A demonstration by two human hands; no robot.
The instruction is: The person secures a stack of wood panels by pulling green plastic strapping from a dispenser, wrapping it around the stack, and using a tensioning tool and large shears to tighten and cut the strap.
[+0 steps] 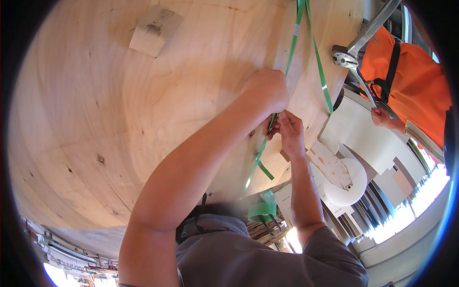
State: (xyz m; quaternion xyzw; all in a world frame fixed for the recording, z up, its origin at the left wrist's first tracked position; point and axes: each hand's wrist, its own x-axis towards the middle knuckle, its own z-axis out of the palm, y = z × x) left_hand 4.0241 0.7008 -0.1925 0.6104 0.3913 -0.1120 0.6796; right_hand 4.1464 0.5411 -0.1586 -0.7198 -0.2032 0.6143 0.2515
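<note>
A green strap (291, 50) runs down over a large pale plywood surface (191, 57) to my hands. My left hand (268, 88) is closed in a fist at the strap, which passes under it; its fingers are hidden from above. Just below, my right hand (289, 130) pinches the strap between thumb and fingers. The strap's lower part (258, 158) hangs past my right hand and ends in a short bent tail. A second length of green strap (319, 67) slants down to the right, apart from my hands.
A small square wood piece (156, 31) lies on the plywood. At right, a person in orange (406, 86) holds a long-handled metal tool (345, 58) with a round head. Below are a green ring-shaped object (263, 210), a white rounded object (351, 184) and stacked panels (382, 196).
</note>
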